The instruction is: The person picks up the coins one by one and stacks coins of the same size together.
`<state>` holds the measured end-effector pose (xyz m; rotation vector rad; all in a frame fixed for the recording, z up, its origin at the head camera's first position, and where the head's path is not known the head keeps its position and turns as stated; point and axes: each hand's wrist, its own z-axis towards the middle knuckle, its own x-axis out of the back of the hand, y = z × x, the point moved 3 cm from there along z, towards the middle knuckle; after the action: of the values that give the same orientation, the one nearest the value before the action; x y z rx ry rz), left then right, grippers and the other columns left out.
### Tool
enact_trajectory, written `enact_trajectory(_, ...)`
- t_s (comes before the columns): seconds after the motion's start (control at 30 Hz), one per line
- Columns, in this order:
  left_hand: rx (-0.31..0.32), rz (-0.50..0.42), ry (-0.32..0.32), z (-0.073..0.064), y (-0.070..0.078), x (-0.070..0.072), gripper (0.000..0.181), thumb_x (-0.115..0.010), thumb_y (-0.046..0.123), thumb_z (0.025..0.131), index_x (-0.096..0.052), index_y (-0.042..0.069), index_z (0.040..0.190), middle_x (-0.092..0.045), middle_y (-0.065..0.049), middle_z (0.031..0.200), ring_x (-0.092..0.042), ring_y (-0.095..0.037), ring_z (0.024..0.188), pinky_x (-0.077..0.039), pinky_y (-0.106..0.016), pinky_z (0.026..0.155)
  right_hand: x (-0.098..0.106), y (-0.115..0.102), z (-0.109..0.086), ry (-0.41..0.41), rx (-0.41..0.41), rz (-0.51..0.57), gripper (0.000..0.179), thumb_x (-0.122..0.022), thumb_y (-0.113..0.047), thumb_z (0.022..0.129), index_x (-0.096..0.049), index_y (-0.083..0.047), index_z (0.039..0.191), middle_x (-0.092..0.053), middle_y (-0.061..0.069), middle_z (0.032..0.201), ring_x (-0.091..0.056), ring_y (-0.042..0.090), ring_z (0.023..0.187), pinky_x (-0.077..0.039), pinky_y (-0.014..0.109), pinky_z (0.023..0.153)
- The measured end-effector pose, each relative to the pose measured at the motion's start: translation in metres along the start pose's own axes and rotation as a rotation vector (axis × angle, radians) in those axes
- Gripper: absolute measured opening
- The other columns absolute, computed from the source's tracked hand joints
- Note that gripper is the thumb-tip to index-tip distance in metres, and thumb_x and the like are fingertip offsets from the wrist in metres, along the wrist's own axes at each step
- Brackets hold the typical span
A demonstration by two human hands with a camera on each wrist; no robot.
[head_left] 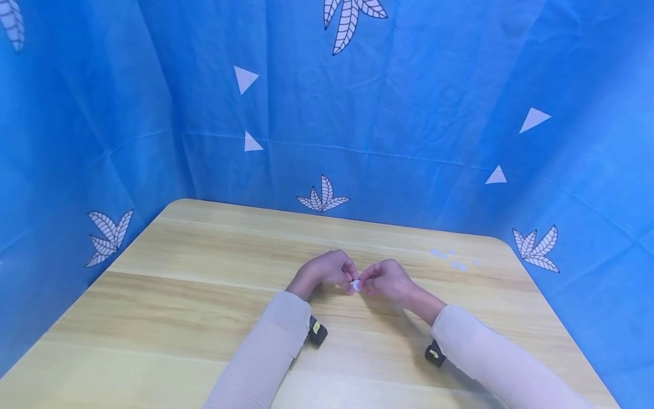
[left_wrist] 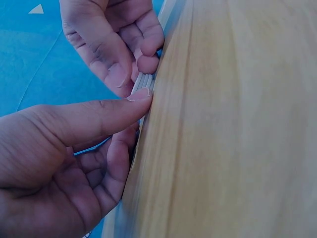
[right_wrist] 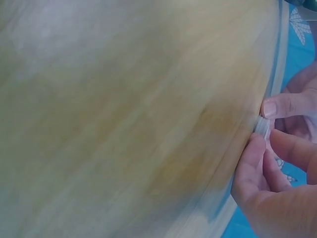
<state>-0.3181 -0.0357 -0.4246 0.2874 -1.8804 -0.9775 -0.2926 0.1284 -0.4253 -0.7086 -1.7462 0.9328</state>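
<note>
A short stack of thin white discs [head_left: 356, 285] sits at the tabletop between my two hands. Its layered edge shows in the left wrist view, where several white discs [left_wrist: 144, 80] lie against one another. My left hand [head_left: 331, 269] pinches the stack from the left, its thumb over the edge. From the other side, my right hand [head_left: 389, 279] pinches it between thumb and fingertips. In the right wrist view, fingers of both hands meet around the stack [right_wrist: 262, 124] and cover part of it.
Several small pale pieces [head_left: 462, 267] lie scattered on the wooden table [head_left: 168, 318] toward the back right. Blue cloth [head_left: 409, 102] with white leaves and triangles hangs behind the table and along its sides.
</note>
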Motion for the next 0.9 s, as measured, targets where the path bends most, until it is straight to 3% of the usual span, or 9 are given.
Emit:
enact_trajectory(0.5,-0.001,-0.012,-0.007,0.000,0.000,0.000,0.024,-0.085,0.011,0.066,-0.071,0.019,0.085,-0.066,0.005,0.084,-0.057,-0.014,0.085,-0.044,-0.033,0.082,0.006,0.000,-0.005,-0.092,0.041,0.027,0.020,-0.072,-0.008,0.082,-0.068,0.001,0.099,-0.070,0.009,0.088,-0.065,0.019,0.080,-0.053,0.033,0.073)
enact_trajectory(0.9,-0.008,-0.005,0.000,0.001,-0.002,-0.001,0.023,-0.086,0.014,0.067,-0.071,0.019,0.083,-0.066,0.005,0.083,-0.056,-0.014,0.082,-0.044,-0.032,0.079,0.033,0.004,-0.015,-0.094,0.062,0.129,0.035,-0.069,-0.007,0.085,-0.059,0.009,0.115,-0.065,0.022,0.110,-0.066,0.032,0.096,-0.052,0.040,0.084)
